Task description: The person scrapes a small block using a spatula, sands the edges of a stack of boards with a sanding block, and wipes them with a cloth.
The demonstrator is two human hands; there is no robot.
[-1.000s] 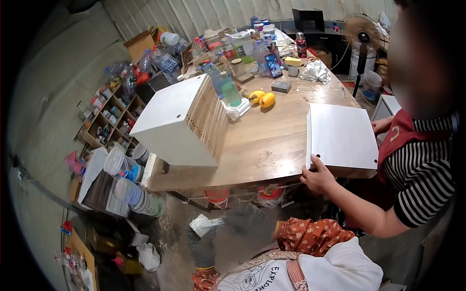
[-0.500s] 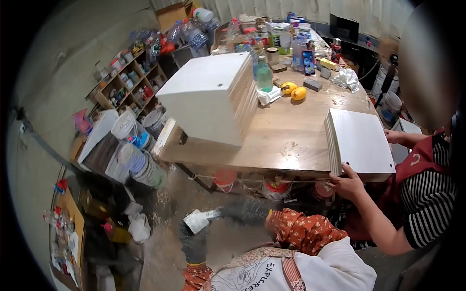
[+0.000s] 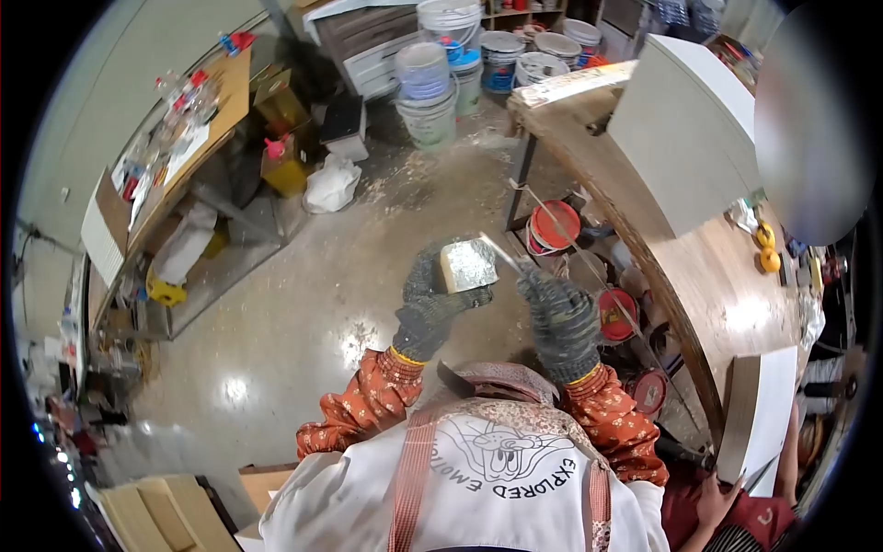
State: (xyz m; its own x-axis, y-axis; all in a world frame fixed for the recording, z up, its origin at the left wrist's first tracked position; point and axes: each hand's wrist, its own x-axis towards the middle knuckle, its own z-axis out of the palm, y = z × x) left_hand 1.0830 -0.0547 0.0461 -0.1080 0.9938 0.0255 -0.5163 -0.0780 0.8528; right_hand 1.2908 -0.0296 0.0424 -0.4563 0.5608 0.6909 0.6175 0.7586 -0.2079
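My left hand [image 3: 430, 299], in a dark grey knitted glove, is closed around a small pale block [image 3: 470, 265] with a shiny, silvery-white smeared face. My right hand [image 3: 561, 317], gloved the same way, grips a thin scraper [image 3: 499, 252] that shows almost edge-on. The scraper's tip lies at the upper right edge of the block; I cannot tell whether they touch. Both hands are in front of my chest, above the floor and left of the worktable.
To the right is a wooden worktable [image 3: 676, 317] with a tall stack of white panels [image 3: 685, 138] and a lower stack [image 3: 759, 414]. A co-worker's hand [image 3: 717, 501] touches the lower stack. Red-lidded buckets [image 3: 555, 225] stand under the table. More buckets [image 3: 428, 110] are at the back.
My view has turned left and down, so the worktable now appears at the right. Both hands have come apart slightly, and the scraper has swung to edge-on beside the block.
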